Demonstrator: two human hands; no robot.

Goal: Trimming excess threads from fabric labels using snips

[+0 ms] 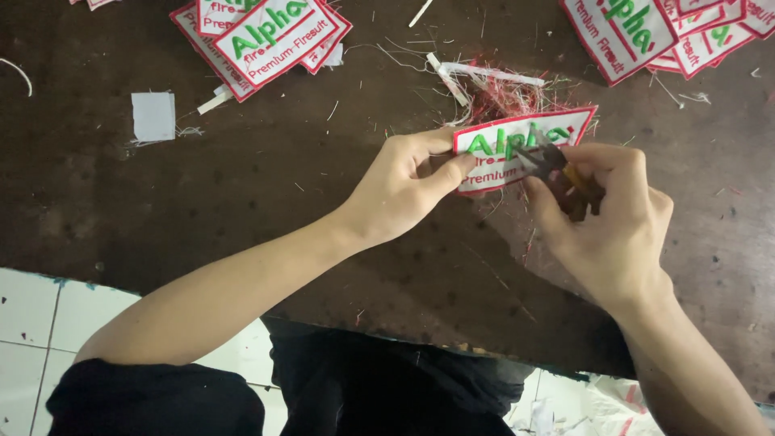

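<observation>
My left hand (408,182) pinches the left end of a white embroidered patch (517,145) with a red border and green and red lettering, holding it just above the dark table (242,194). My right hand (605,218) grips a small pair of thread snips (557,165) with dark handles. The metal blades lie over the middle of the patch face. My right fingers hide most of the snips' handles and the patch's lower right corner.
A heap of red and white thread trimmings (500,93) lies just behind the patch. Stacks of similar patches sit at the far left (266,36) and far right (654,32). A small white fabric square (153,115) lies at left. The table's near edge runs above a tiled floor (32,315).
</observation>
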